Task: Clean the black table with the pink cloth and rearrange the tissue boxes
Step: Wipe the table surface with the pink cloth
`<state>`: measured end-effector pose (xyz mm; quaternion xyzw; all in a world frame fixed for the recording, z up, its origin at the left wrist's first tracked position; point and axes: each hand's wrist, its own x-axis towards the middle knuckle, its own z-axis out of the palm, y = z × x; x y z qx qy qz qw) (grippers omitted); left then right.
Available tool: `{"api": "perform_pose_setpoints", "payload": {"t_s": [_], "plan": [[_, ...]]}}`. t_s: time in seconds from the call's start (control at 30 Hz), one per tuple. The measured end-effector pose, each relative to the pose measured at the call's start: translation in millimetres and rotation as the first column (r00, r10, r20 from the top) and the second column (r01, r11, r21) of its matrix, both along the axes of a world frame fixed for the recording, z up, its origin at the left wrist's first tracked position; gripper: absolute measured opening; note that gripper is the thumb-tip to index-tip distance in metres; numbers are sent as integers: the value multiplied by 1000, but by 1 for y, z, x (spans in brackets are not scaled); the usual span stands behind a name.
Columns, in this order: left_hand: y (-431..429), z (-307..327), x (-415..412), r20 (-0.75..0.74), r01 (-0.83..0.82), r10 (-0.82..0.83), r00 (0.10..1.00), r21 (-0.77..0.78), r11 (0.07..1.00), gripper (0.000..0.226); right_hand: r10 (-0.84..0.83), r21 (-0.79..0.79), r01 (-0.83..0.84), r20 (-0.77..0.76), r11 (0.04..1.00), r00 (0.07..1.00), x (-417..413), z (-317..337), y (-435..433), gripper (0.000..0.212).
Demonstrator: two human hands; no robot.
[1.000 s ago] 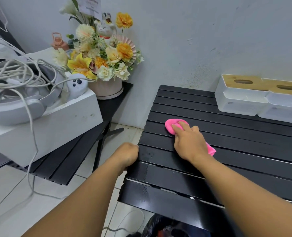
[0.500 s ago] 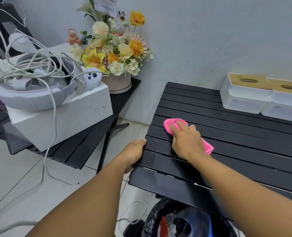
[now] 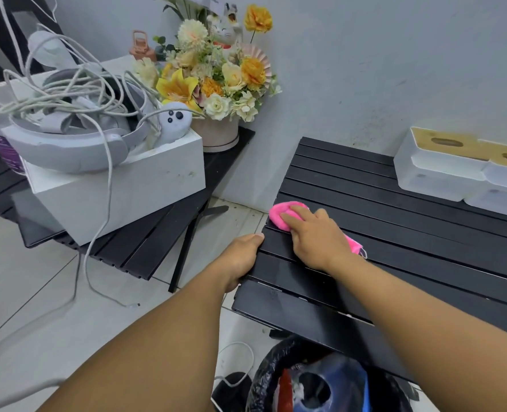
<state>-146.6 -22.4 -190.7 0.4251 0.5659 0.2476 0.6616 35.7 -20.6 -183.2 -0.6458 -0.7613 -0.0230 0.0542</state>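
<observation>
The black slatted desk (image 3: 410, 233) fills the right of your view. At its far right, against the wall, two white plastic tissue boxes with pale wooden lids (image 3: 442, 173) sit side by side, touching. Your left hand (image 3: 242, 258) has its grip clenched on the desk's left edge, thumb on top. Your right hand (image 3: 317, 239) grasps nothing: its fingers lie flat, pressing the pink cloth (image 3: 277, 215) onto the slats near that left edge.

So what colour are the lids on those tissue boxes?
Pale wood-tan lids on white tissue boxes, clearest in the head view.
</observation>
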Motion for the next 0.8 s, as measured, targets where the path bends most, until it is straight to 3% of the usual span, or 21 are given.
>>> {"api": "perform_pose_setpoints", "payload": {"t_s": [0.1, 0.43, 0.6, 0.8], "plan": [[1, 0, -1, -12, 13, -13, 1000, 11, 1000, 35, -4, -8, 4, 5, 1000, 1000, -13, 1, 10, 42], [5, -9, -1, -34, 14, -13, 999, 30, 999, 35, 288, 86, -289, 27, 953, 957, 22, -2, -88, 41], [5, -9, -2, -25, 16, -16, 1000, 21, 1000, 35, 196, 108, -196, 8, 975, 981, 9, -2, -65, 44], [3, -8, 0, -20, 15, -14, 1000, 36, 999, 38, 34, -1, -34, 59, 999, 998, -26, 2, 3, 47]]}}
